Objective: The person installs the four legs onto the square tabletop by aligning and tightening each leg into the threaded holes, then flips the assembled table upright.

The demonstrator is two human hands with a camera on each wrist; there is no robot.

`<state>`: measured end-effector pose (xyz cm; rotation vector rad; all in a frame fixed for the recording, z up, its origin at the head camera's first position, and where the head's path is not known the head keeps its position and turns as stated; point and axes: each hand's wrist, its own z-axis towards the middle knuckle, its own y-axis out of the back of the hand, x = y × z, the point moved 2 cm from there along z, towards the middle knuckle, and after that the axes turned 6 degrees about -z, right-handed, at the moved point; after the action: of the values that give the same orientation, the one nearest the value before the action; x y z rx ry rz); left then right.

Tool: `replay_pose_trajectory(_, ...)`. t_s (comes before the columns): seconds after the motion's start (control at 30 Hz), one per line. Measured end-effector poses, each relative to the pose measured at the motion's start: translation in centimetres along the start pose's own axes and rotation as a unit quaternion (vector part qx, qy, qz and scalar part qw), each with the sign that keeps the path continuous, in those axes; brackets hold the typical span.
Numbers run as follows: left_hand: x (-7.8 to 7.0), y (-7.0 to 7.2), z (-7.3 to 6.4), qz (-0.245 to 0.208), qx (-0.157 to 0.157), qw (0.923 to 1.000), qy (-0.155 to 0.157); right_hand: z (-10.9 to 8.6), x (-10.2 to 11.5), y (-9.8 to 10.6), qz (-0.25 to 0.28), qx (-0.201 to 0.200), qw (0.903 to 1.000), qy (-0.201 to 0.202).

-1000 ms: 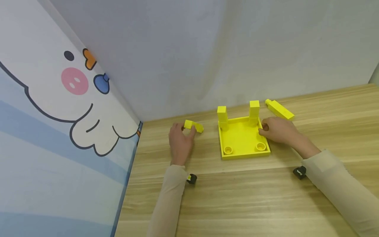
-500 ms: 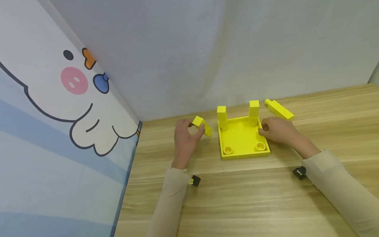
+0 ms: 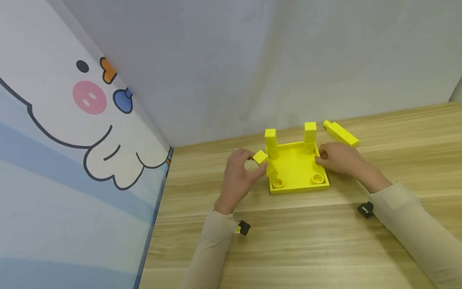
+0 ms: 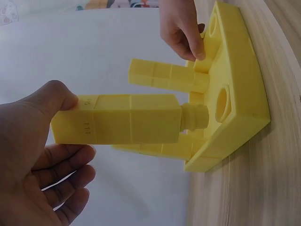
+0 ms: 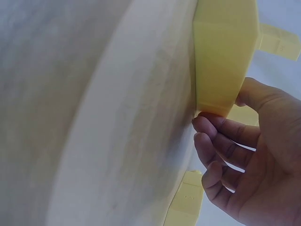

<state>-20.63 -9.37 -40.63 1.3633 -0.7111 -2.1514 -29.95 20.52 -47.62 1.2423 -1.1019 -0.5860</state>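
Note:
My left hand [image 3: 236, 180] pinches one end of a yellow square-section leg [image 4: 136, 117] between thumb and fingers. Its narrower round, ridged peg [image 4: 195, 116] points at a round socket [image 4: 223, 103] in a corner of the yellow square base [image 3: 294, 168]. The leg tilts, its lower end overlapping the base's front left corner in the head view. My right hand [image 3: 341, 158] pinches the base's right wall between thumb and forefinger. Two yellow legs [image 3: 271, 138] stand upright in the base's back corners. The front right socket [image 3: 317, 178] is bare.
Another yellow leg [image 3: 341, 133] lies on the wooden table [image 3: 288, 245] behind my right hand. A pale wall [image 3: 231, 72] borders the table at the back, and a cartoon-printed panel [image 3: 72, 180] stands along the left.
My left hand has carried the leg rightward from beside the base to over its front left corner, turning it on the way. The right hand and the base have stayed in place.

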Motion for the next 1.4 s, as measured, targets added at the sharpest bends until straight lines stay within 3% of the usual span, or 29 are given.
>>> replay_pose_trajectory(0.27, 0.0, -0.7, 0.0, 0.013, 0.052, 0.9982, -0.026, 0.1, 0.0, -0.1, 0.001, -0.001, 1.0000, 0.000)
replay_pose_trajectory(0.53, 0.0, -1.2, -0.2, 0.058, 0.117, 0.9904, -0.045, 0.0, 0.1, -0.3, 0.004, 0.001, 1.0000, 0.001)
replay_pose_trajectory(0.83, 0.2, -1.3, 0.2, 0.022, 0.175, 0.9834, -0.043, 0.0, 0.2, -0.2, -0.001, -0.004, 1.0000, 0.002)
replay_pose_trajectory(1.1, 0.8, -1.0, 0.1, -0.012, 0.219, 0.9756, -0.017, -0.1, 0.3, -0.1, -0.003, -0.002, 1.0000, -0.001)
replay_pose_trajectory(1.23, 0.8, -0.9, 0.0, -0.012, 0.213, 0.9770, -0.011, -0.1, 0.3, -0.1, -0.002, -0.001, 1.0000, -0.002)
replay_pose_trajectory(1.4, 0.2, -0.6, -0.1, 0.003, 0.166, 0.9861, -0.011, -0.1, 0.3, -0.1, 0.001, -0.002, 1.0000, -0.002)
